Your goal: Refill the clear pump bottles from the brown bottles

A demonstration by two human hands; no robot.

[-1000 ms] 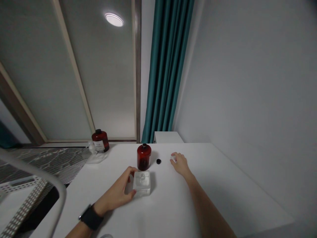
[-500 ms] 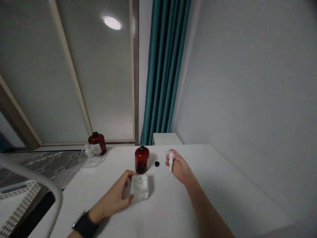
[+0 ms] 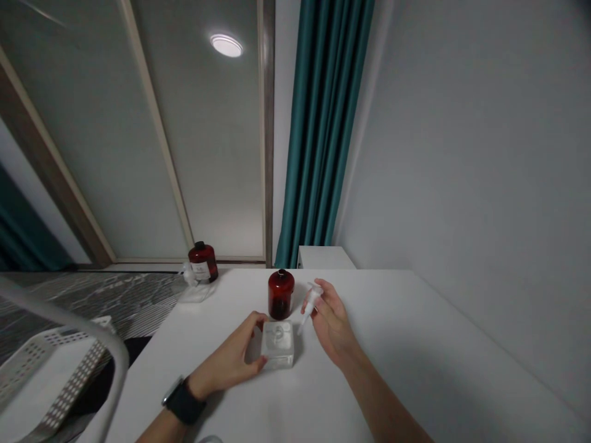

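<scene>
My left hand (image 3: 242,352), with a dark watch on its wrist, grips the left side of a clear square bottle (image 3: 277,341) standing on the white table. A round opening shows in the bottle's top. Between the fingers of my right hand (image 3: 331,320) is a white pump dispenser head (image 3: 311,299), tilted so that its tube points down and left toward the clear bottle, apart from its opening. Just behind the clear bottle stands a dark red bottle (image 3: 281,296) without a pump. The small black cap seen earlier is hidden by my right hand.
Another dark red bottle (image 3: 203,263) with a white label stands at the table's far left corner, beside a clear bottle (image 3: 190,278) with a pump. A white perforated basket (image 3: 76,369) and a curved grey tube (image 3: 117,360) are at left. A white cabinet (image 3: 323,257) stands behind.
My right hand has moved left with the pump head, and the pump has gone from upright to tilted. My left hand still holds the clear bottle. The whole view has shifted slightly.
</scene>
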